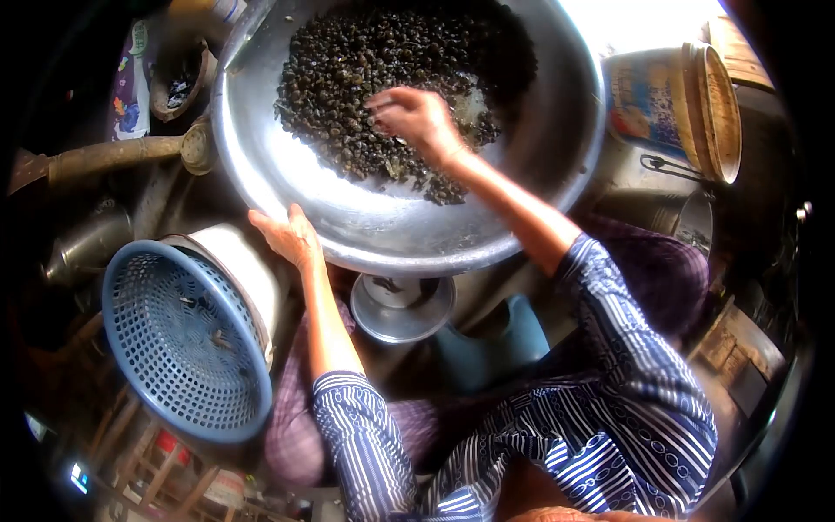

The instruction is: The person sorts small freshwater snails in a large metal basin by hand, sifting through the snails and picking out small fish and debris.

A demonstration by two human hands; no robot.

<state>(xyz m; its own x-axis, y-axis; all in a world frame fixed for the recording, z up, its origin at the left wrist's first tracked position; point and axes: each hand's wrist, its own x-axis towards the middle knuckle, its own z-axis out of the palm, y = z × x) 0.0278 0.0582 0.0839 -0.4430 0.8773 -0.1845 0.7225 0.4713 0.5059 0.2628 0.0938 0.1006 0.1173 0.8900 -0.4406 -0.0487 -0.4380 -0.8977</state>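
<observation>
A wide metal basin [339,230] holds a heap of small dark snails [339,96]. My left hand [294,239] is at the basin's near left rim, its thumb over the edge and its fingers along the outer side. Inside the basin, my right hand [417,122] is over the snails with its fingers bent downward. Those fingertips are blurred, so whether they pinch any snail does not show. A pale patch of basin floor shows just right of that hand.
A blue plastic colander [143,348] leans on a white bucket [239,252] at left. Under the basin's near edge sit a small metal bowl [404,322] and a blue stool [496,344]. A printed bucket [652,104] lies tipped at right. A wooden handle [117,159] is at left.
</observation>
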